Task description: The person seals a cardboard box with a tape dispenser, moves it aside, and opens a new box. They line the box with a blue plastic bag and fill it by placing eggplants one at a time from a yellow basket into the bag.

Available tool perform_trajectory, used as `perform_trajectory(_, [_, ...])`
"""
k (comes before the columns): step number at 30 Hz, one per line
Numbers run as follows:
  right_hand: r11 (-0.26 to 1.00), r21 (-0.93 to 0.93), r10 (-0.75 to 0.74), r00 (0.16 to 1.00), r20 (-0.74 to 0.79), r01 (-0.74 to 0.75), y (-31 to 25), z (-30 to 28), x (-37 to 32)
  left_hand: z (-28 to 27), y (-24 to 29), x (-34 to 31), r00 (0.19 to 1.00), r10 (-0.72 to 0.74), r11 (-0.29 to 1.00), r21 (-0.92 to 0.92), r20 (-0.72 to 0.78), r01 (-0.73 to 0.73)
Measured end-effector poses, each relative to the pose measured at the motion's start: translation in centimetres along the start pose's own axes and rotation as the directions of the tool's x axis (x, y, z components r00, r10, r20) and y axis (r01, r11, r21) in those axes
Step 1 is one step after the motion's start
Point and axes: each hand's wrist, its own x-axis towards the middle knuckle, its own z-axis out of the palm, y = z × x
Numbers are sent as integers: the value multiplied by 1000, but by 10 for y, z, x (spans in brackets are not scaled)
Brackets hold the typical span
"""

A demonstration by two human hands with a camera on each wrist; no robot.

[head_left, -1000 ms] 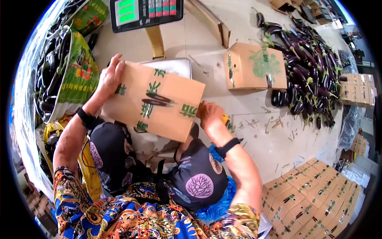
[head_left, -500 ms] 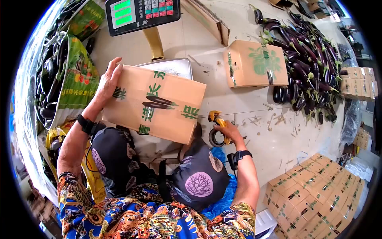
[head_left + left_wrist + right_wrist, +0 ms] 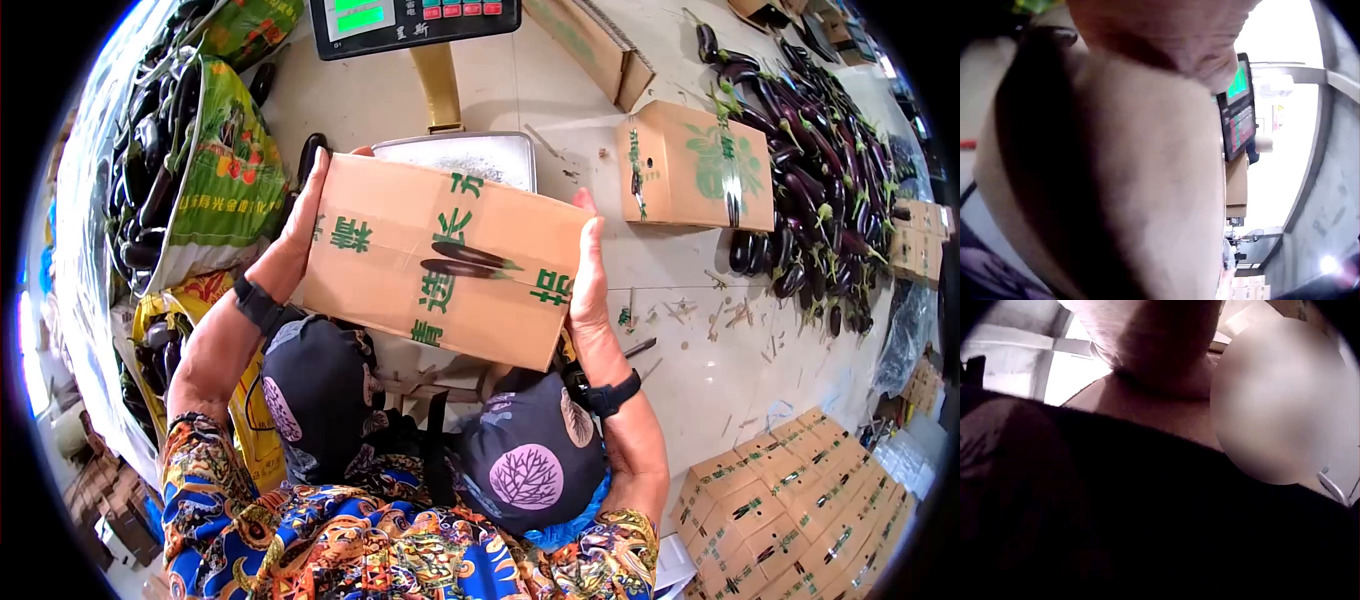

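A taped cardboard box point(image 3: 400, 220) with green lettering and an eggplant picture is held tilted above the knees, in front of the scale's metal platform point(image 3: 500, 150). My left hand point(image 3: 303, 220) grips its left end, with fingertips showing over the far edge. Against the right end presses my right hand point(image 3: 590, 275), palm flat and fingers straight. A dark handle-like piece point(image 3: 640, 348) shows on the floor beside the right wrist, partly hidden by the forearm. In the left wrist view the left hand point(image 3: 1166, 37) is blurred; the right wrist view shows part of the right hand point(image 3: 1154, 344), mostly dark cloth below it.
Behind the box stands the scale's display point(image 3: 415, 25). Another taped box point(image 3: 670, 165) sits at the right, beside a heap of eggplants point(image 3: 820, 180). Green sacks of eggplants point(image 3: 215, 190) line the left. Stacked boxes point(image 3: 800, 510) stand at lower right, and stem scraps litter the floor.
The right hand worked at the box's right end with a yellow tape dispenser, then drew it away, and has now let go of it and pressed onto that end. The left hand keeps its end.
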Motion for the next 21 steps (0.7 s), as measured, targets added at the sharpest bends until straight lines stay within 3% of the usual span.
perform_trajectory(2, [996,90,24,1000,16,-25,0,1,2,-5,-9,9,996,-75,985,-151,48,81])
perform_trajectory(3, [987,154,46,998,44,-52,-1,0,1,-9,-15,12,988,-151,983,-112,-42,146])
perform_trajectory(6, [990,140,18,999,32,-22,5,-2,5,-25,-33,20,996,-94,978,-185,-3,91])
perform_trajectory(7, [982,170,78,997,4,-77,-6,2,0,-85,-65,45,993,-116,991,-67,-18,114])
perform_trajectory(8, [987,-159,-42,996,-79,29,-8,-4,-1,-89,-58,53,992,-52,999,-9,-117,51])
perform_trajectory(9, [873,-475,-188,975,-117,112,-9,-15,2,-84,-50,59,978,19,998,56,-209,-7])
perform_trajectory(10, [686,-700,-307,951,-32,198,-15,-13,0,-62,-28,46,956,192,923,371,-223,-99])
perform_trajectory(11, [436,-864,-418,907,54,253,-21,-12,-1,-37,-5,32,904,360,744,656,-231,-129])
perform_trajectory(12, [189,-921,-461,859,222,340,-42,2,-5,-35,3,34,790,604,605,707,-106,-368])
perform_trajectory(13, [-67,-912,-459,799,389,405,-51,14,-10,-5,21,15,768,639,532,738,-30,-414])
perform_trajectory(14, [-95,-904,-392,819,420,418,-45,28,-15,29,34,-2,741,670,457,762,44,-459])
perform_trajectory(15, [-124,-889,-327,828,456,440,-37,49,-15,37,25,0,654,696,140,837,297,-529])
perform_trajectory(16, [-153,-871,-266,830,491,466,-33,63,-11,44,15,5,556,633,-195,807,538,-558])
perform_trajectory(18, [-182,-852,-290,801,524,491,-23,68,-4,76,-9,-7,677,282,-385,727,679,-568])
perform_trajectory(21, [-236,-840,-284,792,541,489,-23,59,-10,74,4,-6,639,222,-467,656,736,-593])
